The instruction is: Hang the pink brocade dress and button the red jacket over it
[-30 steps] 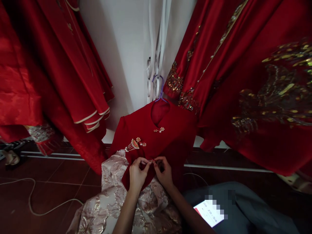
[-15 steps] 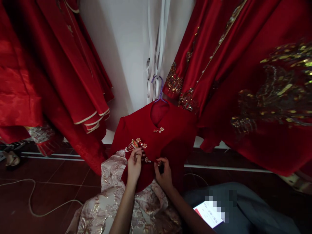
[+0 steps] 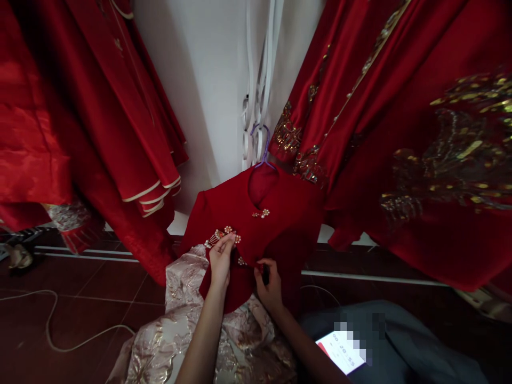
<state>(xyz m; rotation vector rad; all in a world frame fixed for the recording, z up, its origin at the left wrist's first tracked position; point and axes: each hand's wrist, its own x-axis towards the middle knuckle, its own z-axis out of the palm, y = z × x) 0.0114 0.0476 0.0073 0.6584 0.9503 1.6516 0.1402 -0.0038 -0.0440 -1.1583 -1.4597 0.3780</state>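
Note:
A red jacket (image 3: 292,213) hangs on a purple hanger (image 3: 264,152) in front of me. Pearl and bead flowers (image 3: 262,213) decorate it below the neckline. On the left of its chest is a fan-shaped beaded ornament (image 3: 216,236) with pearl strands. My left hand (image 3: 221,261) is closed, its fingertips pinching at the ornament's pearl flowers. Lower and to the right, my right hand (image 3: 270,285) is closed in a pinch at the jacket's front edge, where the fingers partly hide what they hold. More pearl beads (image 3: 241,261) show between the two hands.
Pale gold-patterned fabric (image 3: 182,320) lies under the jacket. Red garments (image 3: 116,106) hang at left, and sequined red ones (image 3: 440,160) at right. White straps (image 3: 264,69) hang behind. A lit phone (image 3: 340,352) rests lower right; a white cable (image 3: 52,320) crosses the tiled floor.
My left hand has moved slightly up, its fingertips now over the pearl flowers of the ornament. My right hand stays almost in place at the jacket's edge.

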